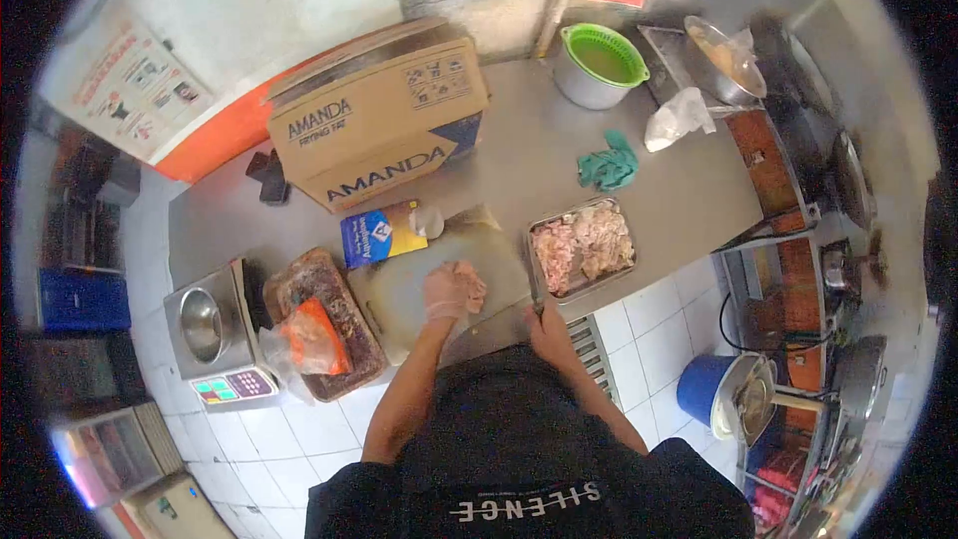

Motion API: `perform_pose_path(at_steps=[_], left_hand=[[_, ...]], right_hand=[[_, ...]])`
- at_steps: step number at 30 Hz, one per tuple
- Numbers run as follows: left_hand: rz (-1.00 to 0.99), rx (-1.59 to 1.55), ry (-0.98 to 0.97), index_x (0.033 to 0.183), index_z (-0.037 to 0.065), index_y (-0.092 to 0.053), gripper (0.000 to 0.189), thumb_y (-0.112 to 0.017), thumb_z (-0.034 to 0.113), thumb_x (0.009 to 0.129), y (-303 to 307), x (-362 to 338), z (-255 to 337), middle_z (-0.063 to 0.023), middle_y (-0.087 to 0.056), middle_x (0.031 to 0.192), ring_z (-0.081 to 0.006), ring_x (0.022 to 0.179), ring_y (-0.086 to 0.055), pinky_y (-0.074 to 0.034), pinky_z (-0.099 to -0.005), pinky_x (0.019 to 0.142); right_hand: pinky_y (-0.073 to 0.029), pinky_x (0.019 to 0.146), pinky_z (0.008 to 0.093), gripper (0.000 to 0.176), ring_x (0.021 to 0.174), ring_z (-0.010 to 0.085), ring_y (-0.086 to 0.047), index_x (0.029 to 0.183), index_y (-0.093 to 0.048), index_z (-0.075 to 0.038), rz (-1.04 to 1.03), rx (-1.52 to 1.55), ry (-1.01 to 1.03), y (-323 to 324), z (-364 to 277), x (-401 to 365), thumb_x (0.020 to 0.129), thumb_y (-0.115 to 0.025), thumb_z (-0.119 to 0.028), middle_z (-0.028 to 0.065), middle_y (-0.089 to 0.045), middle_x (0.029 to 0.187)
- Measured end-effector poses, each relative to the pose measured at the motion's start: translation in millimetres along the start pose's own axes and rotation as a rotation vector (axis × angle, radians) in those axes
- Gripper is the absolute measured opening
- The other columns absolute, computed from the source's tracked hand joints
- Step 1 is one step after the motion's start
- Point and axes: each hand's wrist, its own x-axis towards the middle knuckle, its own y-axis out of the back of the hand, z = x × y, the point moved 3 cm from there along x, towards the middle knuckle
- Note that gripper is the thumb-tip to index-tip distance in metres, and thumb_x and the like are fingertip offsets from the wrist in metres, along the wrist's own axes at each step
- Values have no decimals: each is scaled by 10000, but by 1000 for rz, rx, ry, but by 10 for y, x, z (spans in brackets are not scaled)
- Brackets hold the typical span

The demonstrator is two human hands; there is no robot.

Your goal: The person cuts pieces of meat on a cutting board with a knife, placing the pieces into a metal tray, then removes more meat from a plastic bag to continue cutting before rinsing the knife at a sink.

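Observation:
My left hand (446,293), in a clear glove, is closed on a piece of raw meat (472,285) on the worn cutting board (399,289). My right hand (548,327) grips the handle of a knife (536,284) whose blade points away from me, beside the metal tray's left edge. That metal tray (633,269) holds chopped pale pink meat (584,245). A blue and yellow packet (384,234) lies at the board's far edge.
Behind the board stands a large cardboard box (379,120). Left are a brown-stained tray (359,339) with an orange bag and a scale (235,386) bearing a steel bowl. A green cloth (608,163) and green-rimmed pot (599,70) are back right.

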Motion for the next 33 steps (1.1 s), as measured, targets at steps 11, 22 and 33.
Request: perform_pose_path(at_steps=[11, 22, 33], left_hand=[[86, -699, 97, 975, -25, -650, 273, -470, 179, 996, 1137, -844, 1264, -25, -658, 928, -101, 858, -575, -460, -263, 779], [-128, -477, -377, 1028, -9, -611, 305, -519, 277, 975, 2282, -1893, 2316, -103, -617, 860, -191, 837, -584, -471, -321, 766], [-381, -732, -386, 984, 21, -598, 217, -520, 222, 965, 2090, -1612, 2151, -133, -626, 832, -255, 756, -608, -483, -345, 733]], right_hand=[[-464, 724, 464, 249, 820, 424, -611, 980, -508, 37, 14, 219, -85, -62, 102, 81, 951, -505, -211, 229, -632, 845], [-495, 708, 403, 299, 822, 329, -647, 1108, -506, 36, -64, 244, 9, -194, -228, 52, 970, -514, -229, 219, -646, 968], [-501, 715, 343, 270, 778, 225, -660, 1004, -529, 33, -66, 40, -31, -140, -9, 95, 980, -516, -235, 148, -667, 870]])
